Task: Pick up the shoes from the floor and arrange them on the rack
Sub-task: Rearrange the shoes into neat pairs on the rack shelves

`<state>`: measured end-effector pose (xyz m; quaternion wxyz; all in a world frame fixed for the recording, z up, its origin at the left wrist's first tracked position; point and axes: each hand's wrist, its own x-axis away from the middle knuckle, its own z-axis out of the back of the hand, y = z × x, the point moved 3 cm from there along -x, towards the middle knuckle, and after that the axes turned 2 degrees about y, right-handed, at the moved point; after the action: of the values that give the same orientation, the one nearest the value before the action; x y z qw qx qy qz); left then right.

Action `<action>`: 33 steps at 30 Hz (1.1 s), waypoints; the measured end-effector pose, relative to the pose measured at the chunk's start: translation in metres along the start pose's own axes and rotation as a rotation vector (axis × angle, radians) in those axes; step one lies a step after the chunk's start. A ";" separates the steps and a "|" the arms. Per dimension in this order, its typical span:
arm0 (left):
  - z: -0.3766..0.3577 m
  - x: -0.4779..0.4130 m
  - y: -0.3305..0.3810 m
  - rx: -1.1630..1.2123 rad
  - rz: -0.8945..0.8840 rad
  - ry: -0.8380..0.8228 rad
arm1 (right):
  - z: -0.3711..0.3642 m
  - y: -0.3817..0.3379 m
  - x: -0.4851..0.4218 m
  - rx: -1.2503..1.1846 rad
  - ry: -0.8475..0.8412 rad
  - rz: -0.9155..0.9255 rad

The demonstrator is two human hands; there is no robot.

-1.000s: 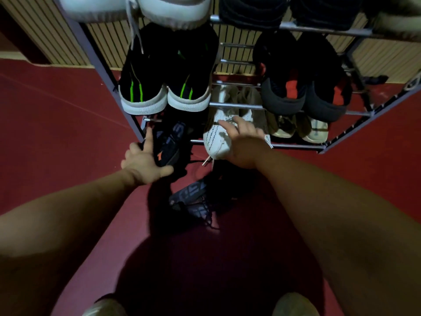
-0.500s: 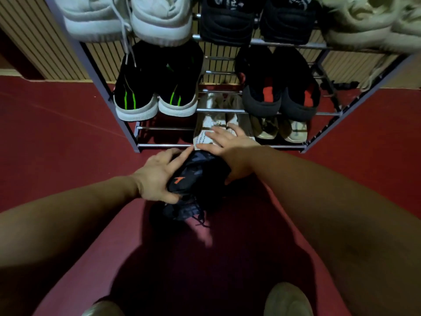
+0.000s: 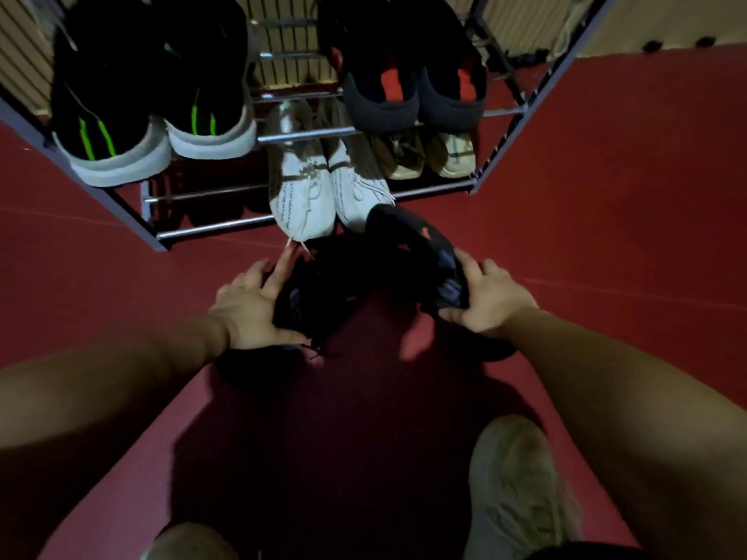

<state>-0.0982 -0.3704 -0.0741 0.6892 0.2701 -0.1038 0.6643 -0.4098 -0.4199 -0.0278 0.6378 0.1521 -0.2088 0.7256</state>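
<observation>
Both hands have drawn apart and back from the rack (image 3: 214,227) since half a second ago, when they lay close together on the dark pair right at its front bar. Now each hand has one shoe. The left hand (image 3: 246,305) holds the left black shoe (image 3: 319,284) from its outer side, fingers spread along it and the thumb tucked under its near end. The right hand (image 3: 491,303) grips the right black shoe (image 3: 416,244) at the heel, fingers curled over the top and the thumb beneath; this shoe has small orange marks and its toe points toward the rack. Both shoes are in front of the rack and not on it, with dark shadows on the red floor (image 3: 606,236) below them.

A pair of white shoes (image 3: 307,196) sits on the rack's lowest shelf, toes sticking out past the front bar, just beyond the right black shoe. Beige shoes (image 3: 424,155) sit beside them on the same shelf. One shelf up are black shoes with green stripes (image 3: 121,127) and black shoes with red lining (image 3: 384,99). Well back from the rack, a pale shoe (image 3: 521,491) on the person's foot rests on the floor.
</observation>
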 end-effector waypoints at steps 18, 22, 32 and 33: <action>-0.050 0.010 -0.011 -0.256 -0.084 -0.073 | -0.135 -0.076 0.047 -0.360 0.234 -0.477; -0.047 0.011 -0.010 -0.141 -0.065 -0.039 | -0.129 -0.067 0.041 -0.354 0.134 -0.478; -0.025 0.013 0.052 0.088 -0.354 0.126 | -0.116 -0.063 0.077 -0.889 0.646 -0.652; -0.022 0.013 0.059 0.109 -0.380 0.166 | -0.111 -0.060 0.079 -0.893 0.672 -0.637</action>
<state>-0.1585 -0.3494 -0.0717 0.7926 0.2661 0.0425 0.5469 -0.3564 -0.2905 -0.0790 0.8546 -0.3091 -0.2241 0.3519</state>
